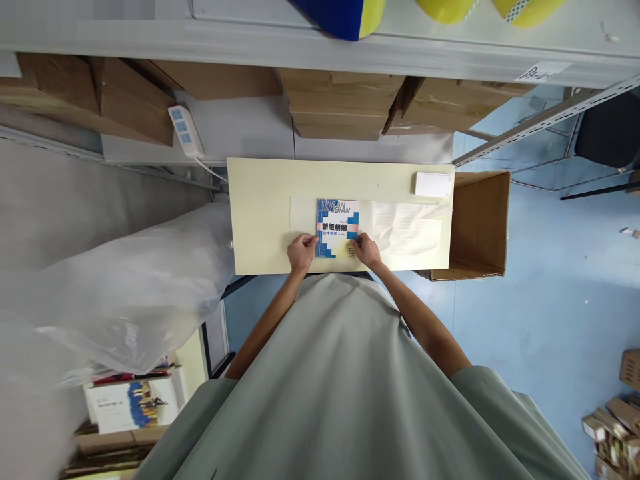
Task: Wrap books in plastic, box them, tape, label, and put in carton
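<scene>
A blue-and-white book [336, 228] with Chinese lettering lies face up on the pale yellow table, close to my body. Under it, a thin translucent plastic sheet [405, 227] spreads out, mostly to the right, with wrinkles. My left hand [301, 252] is closed in a pinch at the book's left edge. On the other side, my right hand [367, 250] grips the lower right edge, its thumb over the cover. The undersides of both hands' fingers are hidden.
A white box-like object [433, 185] lies at the table's [270, 220] back right. Right of the table stands an open cardboard box [480, 227]. Beyond are a power strip [186, 132] and shelved cartons [345, 100]. Plastic wrapping [150, 287] bulges at the left.
</scene>
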`<state>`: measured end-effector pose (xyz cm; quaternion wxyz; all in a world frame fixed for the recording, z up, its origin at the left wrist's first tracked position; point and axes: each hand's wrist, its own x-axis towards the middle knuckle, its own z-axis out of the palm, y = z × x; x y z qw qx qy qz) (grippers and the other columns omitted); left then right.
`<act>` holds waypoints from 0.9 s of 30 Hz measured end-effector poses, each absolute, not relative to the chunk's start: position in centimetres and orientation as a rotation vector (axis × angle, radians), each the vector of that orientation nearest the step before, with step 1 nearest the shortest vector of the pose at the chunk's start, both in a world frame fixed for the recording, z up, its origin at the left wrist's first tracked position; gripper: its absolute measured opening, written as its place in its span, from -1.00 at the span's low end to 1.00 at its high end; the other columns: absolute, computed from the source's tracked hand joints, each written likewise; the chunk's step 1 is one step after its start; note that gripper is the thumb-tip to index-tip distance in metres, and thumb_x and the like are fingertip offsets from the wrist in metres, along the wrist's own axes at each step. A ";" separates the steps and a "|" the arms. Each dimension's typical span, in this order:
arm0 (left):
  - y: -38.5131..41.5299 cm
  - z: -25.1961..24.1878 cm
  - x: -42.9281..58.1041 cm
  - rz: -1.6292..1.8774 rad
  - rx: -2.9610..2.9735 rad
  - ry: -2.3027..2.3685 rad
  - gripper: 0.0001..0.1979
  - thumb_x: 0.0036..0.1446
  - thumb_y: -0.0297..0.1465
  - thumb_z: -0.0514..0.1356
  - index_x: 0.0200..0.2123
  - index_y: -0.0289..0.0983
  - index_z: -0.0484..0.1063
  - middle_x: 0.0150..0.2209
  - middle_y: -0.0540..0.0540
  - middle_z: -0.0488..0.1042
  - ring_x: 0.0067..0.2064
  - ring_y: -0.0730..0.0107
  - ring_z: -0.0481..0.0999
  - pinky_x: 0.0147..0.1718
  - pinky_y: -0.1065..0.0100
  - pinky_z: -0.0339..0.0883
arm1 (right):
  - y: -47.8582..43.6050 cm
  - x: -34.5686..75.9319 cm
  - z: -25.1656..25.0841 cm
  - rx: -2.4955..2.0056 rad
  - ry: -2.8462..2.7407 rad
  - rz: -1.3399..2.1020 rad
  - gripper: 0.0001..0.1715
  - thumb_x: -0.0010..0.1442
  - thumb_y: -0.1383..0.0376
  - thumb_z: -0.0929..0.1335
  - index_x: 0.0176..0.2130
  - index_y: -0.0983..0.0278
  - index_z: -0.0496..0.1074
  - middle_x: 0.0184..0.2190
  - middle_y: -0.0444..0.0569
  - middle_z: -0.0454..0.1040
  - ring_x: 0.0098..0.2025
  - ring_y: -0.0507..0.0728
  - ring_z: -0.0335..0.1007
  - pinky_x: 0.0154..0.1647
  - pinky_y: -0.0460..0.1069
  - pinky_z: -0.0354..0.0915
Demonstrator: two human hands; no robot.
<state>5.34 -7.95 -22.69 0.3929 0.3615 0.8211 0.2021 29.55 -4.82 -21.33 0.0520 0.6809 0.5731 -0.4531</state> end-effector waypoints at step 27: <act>-6.1 -22.0 1.9 0.391 0.937 2.205 -0.73 0.12 -0.25 0.39 -0.45 -0.13 0.35 -0.40 -0.05 0.54 -0.17 0.08 0.60 -0.07 0.18 0.43 | -4.9 30.3 -20.9 2.051 1.768 -1.279 -0.83 0.58 0.14 0.35 -0.04 0.18 0.43 -0.08 0.17 0.71 0.01 0.40 0.66 -0.03 0.13 0.44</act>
